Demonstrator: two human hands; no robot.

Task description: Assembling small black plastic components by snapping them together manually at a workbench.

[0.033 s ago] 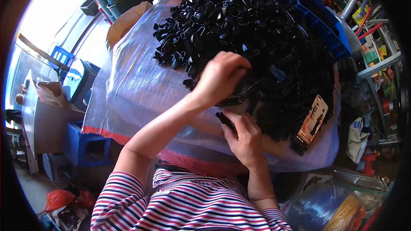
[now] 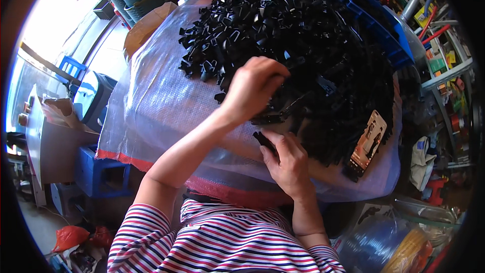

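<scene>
While the right hand pinches a black piece beside the heap of black parts, the left hand curls over the heap, grip hidden. Much lies loose; what's done is unclear.

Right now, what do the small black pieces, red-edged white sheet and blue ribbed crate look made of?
Small black pieces: probably plastic, semi-gloss, from their sharp edge highlights; coated metal possible.
Red-edged white sheet: likely woven plastic, soft sheen, given the fine crosshatch.
Blue ribbed crate: probably moulded plastic, smooth, judging by even colour and ribs.
</scene>
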